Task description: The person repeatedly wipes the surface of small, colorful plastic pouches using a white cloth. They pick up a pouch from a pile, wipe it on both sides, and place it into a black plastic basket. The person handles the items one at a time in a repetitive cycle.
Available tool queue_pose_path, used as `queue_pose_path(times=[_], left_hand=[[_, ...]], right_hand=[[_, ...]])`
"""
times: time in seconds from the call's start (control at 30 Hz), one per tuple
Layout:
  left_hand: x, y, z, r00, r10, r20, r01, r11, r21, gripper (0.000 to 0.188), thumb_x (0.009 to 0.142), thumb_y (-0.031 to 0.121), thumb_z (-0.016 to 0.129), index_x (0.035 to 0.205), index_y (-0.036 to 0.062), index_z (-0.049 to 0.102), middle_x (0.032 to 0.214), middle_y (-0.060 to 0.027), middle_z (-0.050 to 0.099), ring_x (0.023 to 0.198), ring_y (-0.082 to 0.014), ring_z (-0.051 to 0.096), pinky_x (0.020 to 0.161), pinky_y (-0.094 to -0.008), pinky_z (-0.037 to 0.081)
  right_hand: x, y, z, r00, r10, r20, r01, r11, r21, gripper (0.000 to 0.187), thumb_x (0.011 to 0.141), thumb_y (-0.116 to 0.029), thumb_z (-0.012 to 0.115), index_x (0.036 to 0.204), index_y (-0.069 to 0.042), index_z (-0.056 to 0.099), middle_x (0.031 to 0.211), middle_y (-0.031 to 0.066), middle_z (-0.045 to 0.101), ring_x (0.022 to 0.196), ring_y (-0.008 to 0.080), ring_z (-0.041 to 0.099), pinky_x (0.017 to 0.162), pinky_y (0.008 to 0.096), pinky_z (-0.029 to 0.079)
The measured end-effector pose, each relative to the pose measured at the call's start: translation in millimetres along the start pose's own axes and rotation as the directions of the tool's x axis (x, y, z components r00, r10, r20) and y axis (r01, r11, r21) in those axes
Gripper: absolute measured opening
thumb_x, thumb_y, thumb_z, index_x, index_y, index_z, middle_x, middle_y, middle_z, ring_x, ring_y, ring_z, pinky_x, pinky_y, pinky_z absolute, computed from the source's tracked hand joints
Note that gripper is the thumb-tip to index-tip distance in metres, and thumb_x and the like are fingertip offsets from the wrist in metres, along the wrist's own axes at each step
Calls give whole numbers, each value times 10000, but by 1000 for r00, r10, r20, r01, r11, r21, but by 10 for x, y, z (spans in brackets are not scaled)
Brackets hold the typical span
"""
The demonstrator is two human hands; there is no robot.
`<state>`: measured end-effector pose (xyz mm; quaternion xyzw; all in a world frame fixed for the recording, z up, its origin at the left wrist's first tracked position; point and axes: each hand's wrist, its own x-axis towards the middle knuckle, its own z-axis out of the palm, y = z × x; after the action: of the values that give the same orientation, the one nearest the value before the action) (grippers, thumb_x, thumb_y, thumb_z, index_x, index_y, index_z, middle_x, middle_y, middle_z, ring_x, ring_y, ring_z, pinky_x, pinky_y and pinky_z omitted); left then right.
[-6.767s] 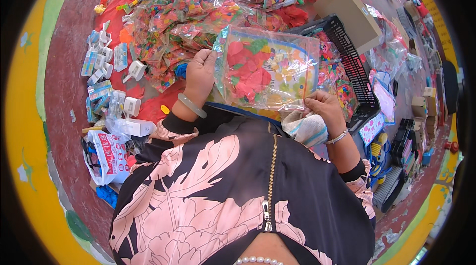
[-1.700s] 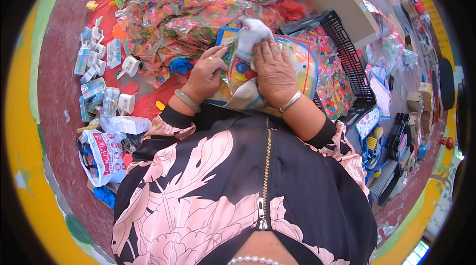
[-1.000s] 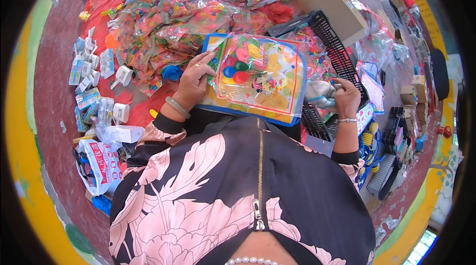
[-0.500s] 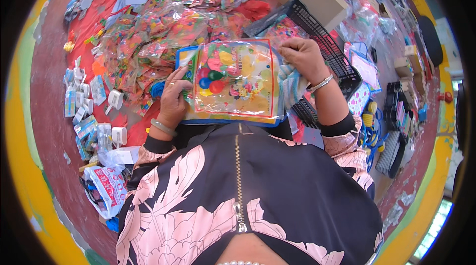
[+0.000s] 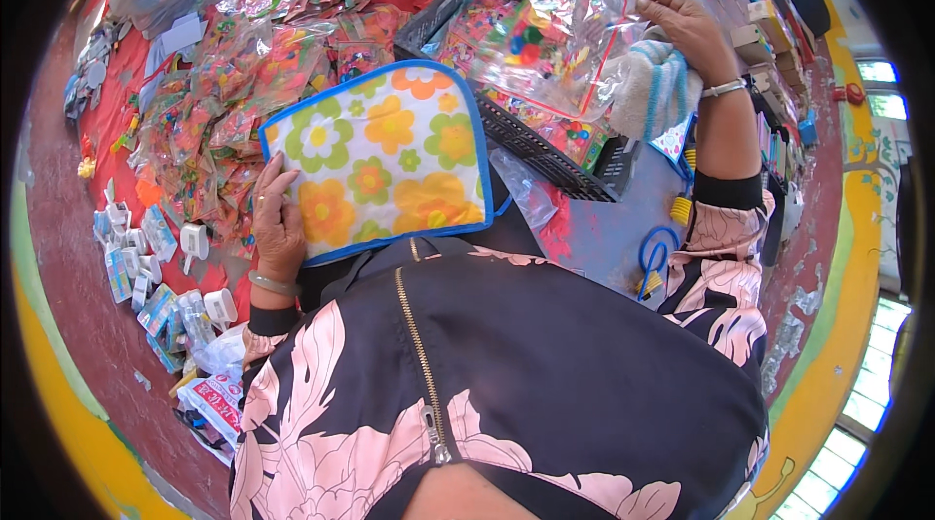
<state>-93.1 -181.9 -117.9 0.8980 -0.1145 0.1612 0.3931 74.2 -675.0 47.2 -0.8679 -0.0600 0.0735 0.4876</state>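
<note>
- Where nearest the body, left hand (image 5: 278, 228) pressed flat on left edge of flowered pouch (image 5: 382, 162), fingers spread, not clenched; pouch on lap, long axis crosswise.
- Farther right, right hand (image 5: 687, 25) raised, pinching clear toy packet (image 5: 553, 45) above black crate (image 5: 545, 140).
- Hands well apart; packet nearer right hand.

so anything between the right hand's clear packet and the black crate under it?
Nothing visible. The right hand holds the clear packet of coloured bits right above the black crate, whose open top shows only more packets. The left hand rests on the flowered pad, off to the side.
</note>
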Motion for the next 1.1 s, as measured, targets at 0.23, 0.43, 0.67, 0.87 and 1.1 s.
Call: queue_pose_path(times=[0.23,0.43,0.67,0.87,1.1], left_hand=[[60,39,8,1000,-13,13,13,999,40,379,769,-99,382,1086,-11,569,1289,-212,497,1231,-336,449,1039,-405,336],[80,61,20,998,-41,41,39,998,53,331,847,-74,369,1120,-4,542,1326,-198,472,1252,-308,437,1047,-378,320],[111,50,74,998,-48,42,46,998,33,309,860,-69,369,1109,-1,539,1322,-196,476,1245,-301,443,1043,-371,323],[155,76,83,999,-15,52,11,997,83,297,868,-56,376,1106,4,543,1319,-193,479,1232,-309,453,1041,-373,329],[122,167,27,999,-10,32,5,989,147,312,810,-57,450,1094,1,565,1262,-192,518,1190,-328,485,1005,-393,377]], right_hand=[[365,1288,156,993,117,-14,-117,981,-157,176,829,-177,593,878,-14,638,769,8,604,736,95,547,678,261,455],[321,1915,119,979,192,-68,-200,967,-160,196,836,-191,603,904,-10,637,812,29,624,766,113,562,707,261,456],[-454,2938,-140,967,236,-93,-252,854,-455,253,842,-237,578,892,1,648,876,126,649,806,213,618,758,307,489],[-1032,3536,-398,792,503,-346,-493,192,-849,234,793,-214,548,833,-42,702,977,169,658,897,323,634,815,389,501],[-343,2395,65,921,214,-326,-333,868,-369,253,802,-229,576,900,-19,679,758,118,660,737,214,638,695,318,490]])
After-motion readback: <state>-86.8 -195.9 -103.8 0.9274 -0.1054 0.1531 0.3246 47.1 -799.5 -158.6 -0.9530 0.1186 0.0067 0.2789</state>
